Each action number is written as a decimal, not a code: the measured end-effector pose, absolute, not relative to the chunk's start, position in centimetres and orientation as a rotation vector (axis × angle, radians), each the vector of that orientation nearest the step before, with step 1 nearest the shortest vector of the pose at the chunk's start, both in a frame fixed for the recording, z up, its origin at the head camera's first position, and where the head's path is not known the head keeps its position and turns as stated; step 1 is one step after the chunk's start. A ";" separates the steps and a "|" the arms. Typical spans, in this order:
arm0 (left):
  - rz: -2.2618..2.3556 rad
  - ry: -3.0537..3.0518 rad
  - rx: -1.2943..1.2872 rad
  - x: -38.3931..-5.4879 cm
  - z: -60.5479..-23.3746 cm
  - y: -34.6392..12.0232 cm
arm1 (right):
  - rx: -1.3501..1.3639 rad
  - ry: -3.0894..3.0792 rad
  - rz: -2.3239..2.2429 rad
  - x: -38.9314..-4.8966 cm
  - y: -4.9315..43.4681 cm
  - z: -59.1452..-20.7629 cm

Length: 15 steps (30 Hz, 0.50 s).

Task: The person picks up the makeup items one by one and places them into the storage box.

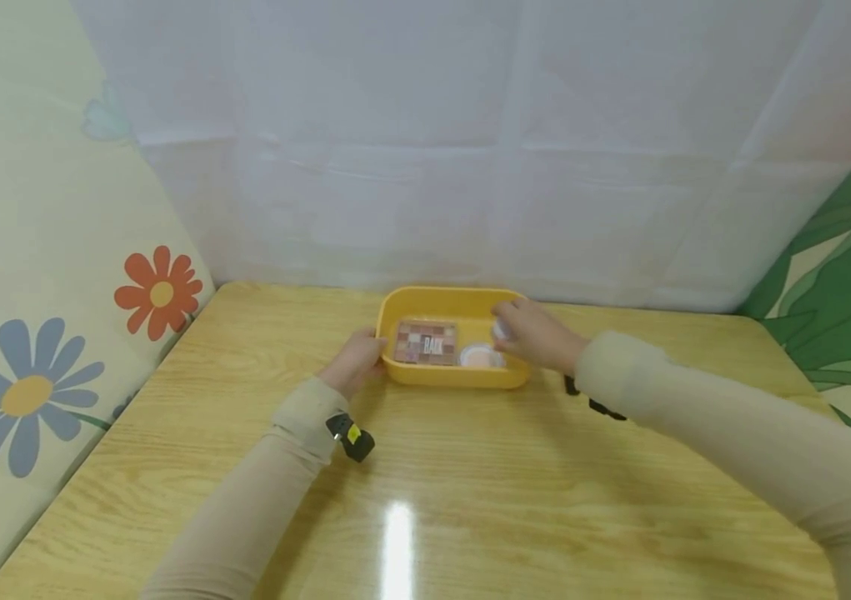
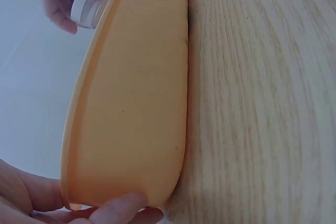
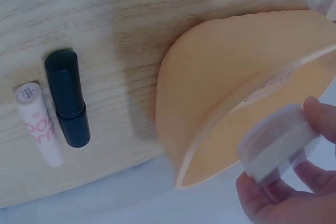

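A yellow plastic basket [image 1: 455,378] stands on the wooden table near its back edge. My left hand [image 1: 356,360] grips the basket's left end, with thumb and fingers about the wall in the left wrist view. Over the basket's right end, my right hand [image 1: 538,332] holds a small clear round jar with a white band [image 3: 278,148], pinched between thumb and fingers. Inside the basket lie an eyeshadow palette [image 1: 426,343] on the left and a round pale compact-like container [image 1: 479,356] beside it.
To the right of the basket, a black tube [image 3: 67,95] and a white tube with pink letters [image 3: 39,124] lie side by side on the wooden table [image 1: 425,467]. A white cloth [image 1: 425,167] hangs behind; flowered panels stand at both sides.
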<state>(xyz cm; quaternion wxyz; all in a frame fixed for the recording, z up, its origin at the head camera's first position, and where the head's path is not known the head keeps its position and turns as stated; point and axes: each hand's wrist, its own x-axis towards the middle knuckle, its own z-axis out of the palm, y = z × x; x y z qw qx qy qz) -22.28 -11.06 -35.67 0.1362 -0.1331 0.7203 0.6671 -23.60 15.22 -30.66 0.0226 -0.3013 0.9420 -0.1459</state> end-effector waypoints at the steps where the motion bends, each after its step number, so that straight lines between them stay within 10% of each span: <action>1: 1.931 2.086 -0.382 -22.3 -35.7 -11.0 | -0.935 2.914 -0.439 -23.7 15.1 -30.6; 15: 1.908 2.089 -0.398 -22.5 -35.7 -11.0 | -0.923 2.894 -0.320 -25.1 14.5 -30.2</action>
